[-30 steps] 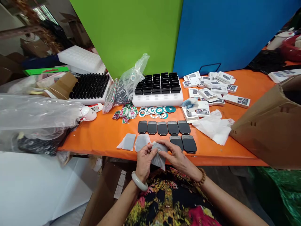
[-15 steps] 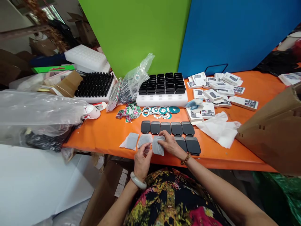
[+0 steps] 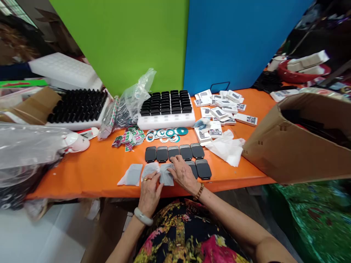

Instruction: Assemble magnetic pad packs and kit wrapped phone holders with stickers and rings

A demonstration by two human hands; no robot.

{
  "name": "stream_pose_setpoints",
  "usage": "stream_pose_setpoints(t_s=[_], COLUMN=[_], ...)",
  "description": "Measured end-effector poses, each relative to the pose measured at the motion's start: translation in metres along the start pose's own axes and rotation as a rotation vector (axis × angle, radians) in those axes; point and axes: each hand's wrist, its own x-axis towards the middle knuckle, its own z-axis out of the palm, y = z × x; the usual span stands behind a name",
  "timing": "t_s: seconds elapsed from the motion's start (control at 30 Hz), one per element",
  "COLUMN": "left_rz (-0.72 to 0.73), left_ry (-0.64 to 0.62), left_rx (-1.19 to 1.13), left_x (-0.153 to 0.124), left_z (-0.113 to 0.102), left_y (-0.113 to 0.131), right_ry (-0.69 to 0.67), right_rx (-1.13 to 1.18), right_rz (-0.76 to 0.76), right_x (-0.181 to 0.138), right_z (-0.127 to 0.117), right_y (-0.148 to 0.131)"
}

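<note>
In the head view, a grey flat square thing in a thin whitish wrap lies near the table's front edge, between my hands. My right hand rests over its upper right corner, thumb and fingers apart. My left hand is at its lower left, fingers apart, partly covering a second wrapped square. A third wrapped square lies farther left. Behind them runs a row of black flat squares with rounded corners. More black squares lie beside my right hand, one partly hidden by it.
White foam tray holds rows of black pieces; another filled tray stands left. Stickers, teal and white rings, small white boxes and crumpled white sheets lie around. A cardboard box stands right.
The view has turned right, so the table appears farther left. My right hand's fingers have spread from their pinch on the wrapped square, which now lies flatter. My left fingers have lowered.
</note>
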Motion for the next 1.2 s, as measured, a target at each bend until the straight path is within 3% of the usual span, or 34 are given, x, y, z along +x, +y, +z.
stream_pose_setpoints(t_s=[0.17, 0.3, 0.4, 0.53, 0.67, 0.83, 1.0, 1.2], left_rz=[-0.012, -0.046, -0.033, -0.016, -0.030, -0.122, -0.389, -0.697], left_ry=[0.023, 0.008, -0.009, -0.044, -0.074, -0.187, -0.409, -0.531], left_rx=[-0.074, -0.115, -0.123, -0.138, -0.184, -0.337, -0.783, -1.330], left_x=[0.008, 0.017, 0.023, 0.027, 0.028, 0.031, 0.042, 0.054], left_z=[-0.005, -0.008, -0.007, -0.003, -0.002, 0.002, 0.020, 0.033], left_y=[0.002, 0.013, 0.024, 0.038, 0.050, 0.067, 0.090, 0.117], right_ry=[0.349, 0.557, 0.570, 0.475, 0.515, 0.707, 0.738, 0.580], right_rx=[0.201, 0.018, -0.104, -0.214, -0.241, -0.215, -0.113, 0.140], right_rz=[0.144, 0.352, 0.432, 0.505, 0.552, 0.507, 0.308, 0.093], right_x=[-0.021, -0.048, -0.060, -0.060, -0.054, -0.064, -0.085, -0.093], right_z=[-0.051, -0.089, -0.099, -0.093, -0.087, -0.097, -0.108, -0.089], right_y=[0.049, 0.118, 0.157, 0.175, 0.173, 0.160, 0.107, 0.034])
